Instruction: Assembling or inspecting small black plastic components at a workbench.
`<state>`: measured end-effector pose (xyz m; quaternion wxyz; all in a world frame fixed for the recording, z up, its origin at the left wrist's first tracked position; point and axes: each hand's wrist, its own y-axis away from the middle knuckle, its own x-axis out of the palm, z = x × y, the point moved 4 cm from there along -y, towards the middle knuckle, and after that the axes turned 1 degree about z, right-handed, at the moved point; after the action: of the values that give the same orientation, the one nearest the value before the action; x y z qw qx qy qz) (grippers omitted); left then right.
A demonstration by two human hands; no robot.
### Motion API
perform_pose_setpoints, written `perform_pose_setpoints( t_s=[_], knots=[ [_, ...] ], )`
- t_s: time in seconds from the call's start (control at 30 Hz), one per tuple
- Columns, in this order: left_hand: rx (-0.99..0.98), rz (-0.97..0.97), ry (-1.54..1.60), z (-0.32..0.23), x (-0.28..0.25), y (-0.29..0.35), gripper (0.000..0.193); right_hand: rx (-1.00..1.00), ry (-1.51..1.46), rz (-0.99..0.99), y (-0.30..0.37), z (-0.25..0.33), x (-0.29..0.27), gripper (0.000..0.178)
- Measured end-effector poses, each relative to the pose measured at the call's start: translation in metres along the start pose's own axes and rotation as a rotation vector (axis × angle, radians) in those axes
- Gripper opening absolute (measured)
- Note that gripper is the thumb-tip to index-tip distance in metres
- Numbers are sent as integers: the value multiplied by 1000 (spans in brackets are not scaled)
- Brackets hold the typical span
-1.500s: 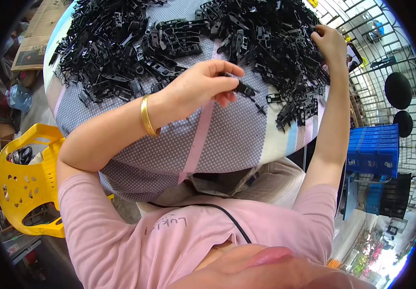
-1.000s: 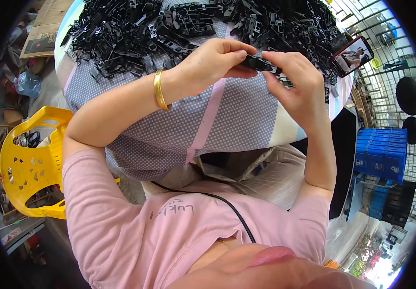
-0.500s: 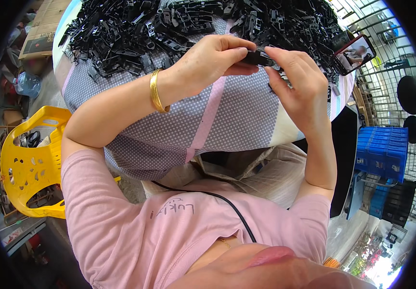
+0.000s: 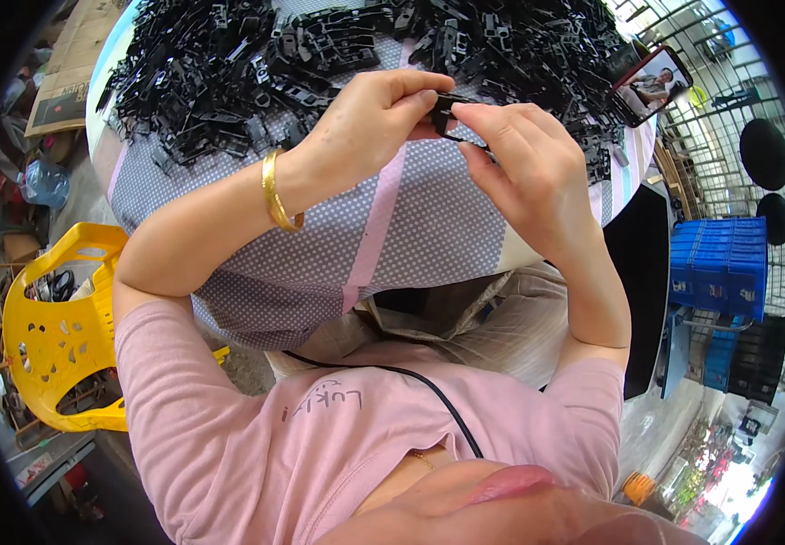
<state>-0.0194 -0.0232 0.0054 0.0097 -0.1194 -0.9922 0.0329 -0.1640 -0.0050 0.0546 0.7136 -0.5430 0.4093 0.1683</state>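
- At your far left a yellow plastic chair (image 4: 52, 336) stands on the floor, well apart from the work, with a flattened cardboard piece (image 4: 70, 68) lying above it beside the surface.
- The round surface (image 4: 429, 236) wears a dotted grey cloth with a pink stripe, and a big heap of black plastic parts (image 4: 256, 64) covers its far half, from the left rim across to the right.
- Your left hand (image 4: 365, 127) (the one with the gold bangle (image 4: 274, 193) at the wrist) is raised above the cloth, thumb and forefinger closed in a pinch on the left end of a small black plastic piece (image 4: 444, 113).
- That piece sits between your two hands, just in front of the heap and clear of the cloth; its long axis looks to run roughly left to right, from one pinch toward the other, though your fingers hide most of it.
- Your right hand (image 4: 524, 173) meets it from the right, forefinger and thumb closed on the right end, the other fingers curled loosely below. Both hands touch the piece, so neither is nearer; the left covers more of it.
- Further right, a phone (image 4: 653, 84) with a lit screen lies tilted at the edge of the surface, touching the heap's fringe (well apart from your fingers).
- At your far right, beyond the surface, stacked blue crates (image 4: 719, 263) stand by a metal grille.
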Motion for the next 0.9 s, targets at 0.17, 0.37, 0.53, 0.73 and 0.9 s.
perform_pose_setpoints(
  t_s=[0.17, 0.37, 0.53, 0.73, 0.9],
  knots=[
    [-43, -29, 95, -1, 2, 3, 26, 32, 67, -10, 0, -5, -6, 32],
    [-51, 13, 72, 4, 4, 3, 27, 19, 103, 20, 0, 1, -2, 32],
    [35, 38, -48, 6, 1, 2, 29, -33, 89, -10, 1, 0, 2, 33],
    [-86, 90, 127, 4, -2, -1, 35, -12, -24, -52, 7, -14, 7, 34],
    [111, 137, 42, -5, -2, 0, 40, 725, -964, 158, 20, -44, 13, 32]
  ],
)
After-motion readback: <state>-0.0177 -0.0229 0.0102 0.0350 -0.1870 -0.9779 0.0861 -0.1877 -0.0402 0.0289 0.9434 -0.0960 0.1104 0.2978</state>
